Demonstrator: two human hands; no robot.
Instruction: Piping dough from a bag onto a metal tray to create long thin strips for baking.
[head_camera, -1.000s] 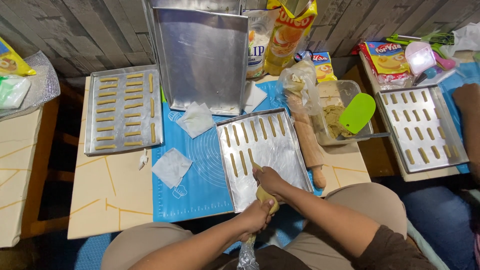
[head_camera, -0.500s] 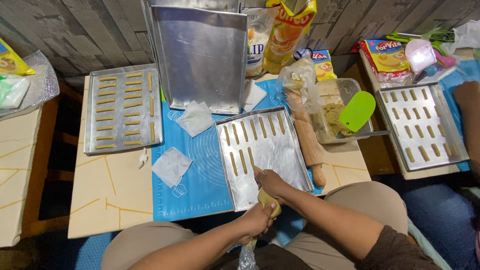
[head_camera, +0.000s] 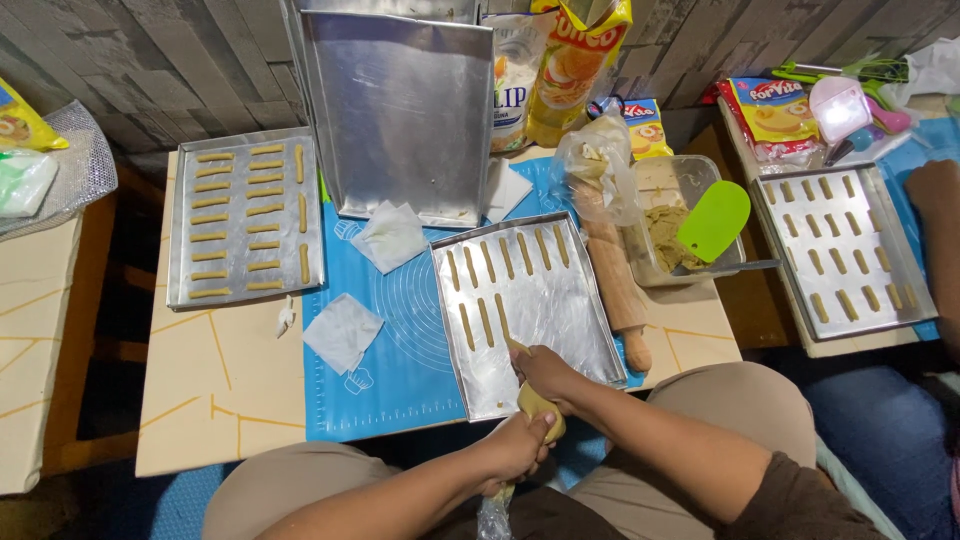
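Observation:
A metal baking tray (head_camera: 590, 330) lies on a blue silicone mat (head_camera: 390, 370) in front of me, holding several piped sticks of tan dough (head_camera: 500, 262). Both my hands hold a piping bag (head_camera: 540, 408) filled with dough over the tray's near edge. My right hand (head_camera: 545, 370) grips the bag near its tip, which touches the tray beside the lower row of sticks. My left hand (head_camera: 515, 450) squeezes the bag's rear end, just off the table edge.
A filled tray (head_camera: 245, 220) sits at the left, an empty tray (head_camera: 400, 115) leans on the wall. A rolling pin (head_camera: 615, 285), a dough container (head_camera: 690, 235) with a green scraper (head_camera: 713, 220), snack packets and paper squares (head_camera: 342, 332) lie around. Another person's hand (head_camera: 930, 185) rests by a right-hand tray (head_camera: 845, 250).
My hands and the piping bag have shifted slightly to the right along the tray's lower row, leaving another dough stick behind. Nothing else has moved.

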